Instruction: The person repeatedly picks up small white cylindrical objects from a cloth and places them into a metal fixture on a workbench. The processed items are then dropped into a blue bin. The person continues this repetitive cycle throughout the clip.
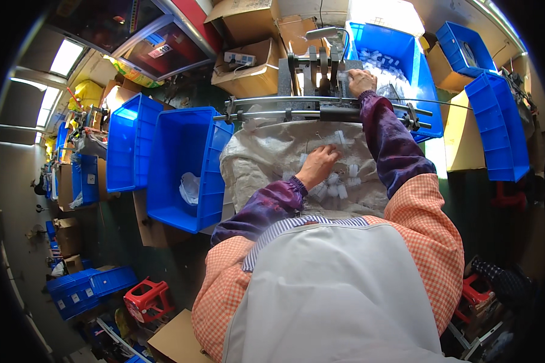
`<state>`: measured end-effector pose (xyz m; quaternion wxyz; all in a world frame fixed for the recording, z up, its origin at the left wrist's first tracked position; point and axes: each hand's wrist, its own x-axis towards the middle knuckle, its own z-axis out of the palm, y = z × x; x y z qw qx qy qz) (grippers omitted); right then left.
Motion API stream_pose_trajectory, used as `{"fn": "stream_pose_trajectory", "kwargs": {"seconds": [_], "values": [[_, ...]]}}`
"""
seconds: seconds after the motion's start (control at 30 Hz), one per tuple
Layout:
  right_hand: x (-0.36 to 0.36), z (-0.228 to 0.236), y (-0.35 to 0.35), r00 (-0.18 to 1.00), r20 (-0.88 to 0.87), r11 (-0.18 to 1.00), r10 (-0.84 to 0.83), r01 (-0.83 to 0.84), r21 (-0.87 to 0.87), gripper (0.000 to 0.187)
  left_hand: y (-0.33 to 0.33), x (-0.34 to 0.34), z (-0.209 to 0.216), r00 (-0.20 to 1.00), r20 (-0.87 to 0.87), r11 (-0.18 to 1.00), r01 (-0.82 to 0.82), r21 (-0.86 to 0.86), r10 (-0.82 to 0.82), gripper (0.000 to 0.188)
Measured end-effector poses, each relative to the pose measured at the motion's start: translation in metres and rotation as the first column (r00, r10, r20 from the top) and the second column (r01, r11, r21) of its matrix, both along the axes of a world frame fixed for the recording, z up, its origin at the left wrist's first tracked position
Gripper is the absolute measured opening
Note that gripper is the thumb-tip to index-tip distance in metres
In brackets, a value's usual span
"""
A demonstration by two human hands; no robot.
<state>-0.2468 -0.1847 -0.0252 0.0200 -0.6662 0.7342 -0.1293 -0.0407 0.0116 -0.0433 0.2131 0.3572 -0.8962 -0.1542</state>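
On a rough, wrinkled cloth in mid-frame, our left hand curls beside whitish plastic pieces, likely light, stiff and slippery, best pinched by their sides. Upper right of centre, at the hard metal machine, our right hand is apart from the left; we cannot tell whether either grips anything. Farther right, a smooth blue bin holds more.

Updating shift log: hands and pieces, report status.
Left hand over pale cloth, right hand at machine, grips unclear. White pieces loose on pale cloth. Metal rods between hands.
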Motion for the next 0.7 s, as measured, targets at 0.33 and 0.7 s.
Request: {"fn": "stream_pose_trajectory", "kwargs": {"seconds": [0.33,0.7], "values": [[0.015,0.000,0.027,0.999,-0.037,0.997,-0.017,0.014,-0.081,0.028,0.008,0.011,0.030,0.988,-0.152,0.999,-0.022,0.038,0.027,0.021],[0.059,0.006,0.026,0.995,-0.099,0.993,0.007,-0.019,-0.113,0.025,0.008,0.019,0.040,0.976,-0.203,0.994,-0.069,0.081,0.085,0.020]]}}
